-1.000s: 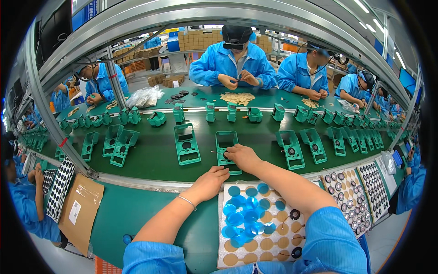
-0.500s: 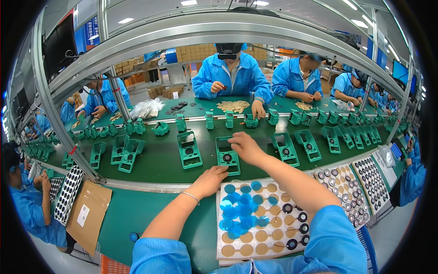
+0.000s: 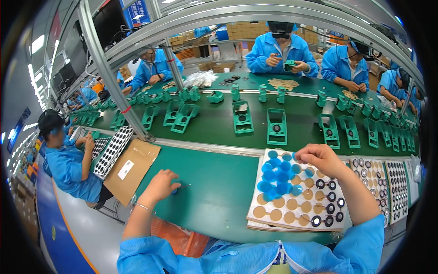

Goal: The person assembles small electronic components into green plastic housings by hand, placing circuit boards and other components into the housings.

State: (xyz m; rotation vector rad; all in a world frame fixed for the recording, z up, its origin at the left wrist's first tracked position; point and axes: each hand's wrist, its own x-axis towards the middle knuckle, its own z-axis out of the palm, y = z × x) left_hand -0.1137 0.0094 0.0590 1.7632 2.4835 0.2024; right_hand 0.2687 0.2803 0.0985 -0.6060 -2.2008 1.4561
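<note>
My left hand is over the near left of the green worktop, fingers curled. A thin, pointed thing pokes out past the thumb, and a small dark blue round thing lies just under it; what the fingers hold is too small to make out. My right hand is above the far edge of a white sheet, its fingertips pinched at a translucent blue film disc. More blue discs overlap on the sheet, beside tan discs and black ring-shaped parts with wires. Beyond stands a green plastic housing with a round black part inside.
More green housings stand along the dark green belt. Sheets of round parts lie at right, brown cardboard at left. A metal post rises at left. Co-workers sit across and at left; an orange crate is below.
Both hands have left the green housing and come back toward me. The left moved to the near left, the right to the blue discs. The view has swung left.
</note>
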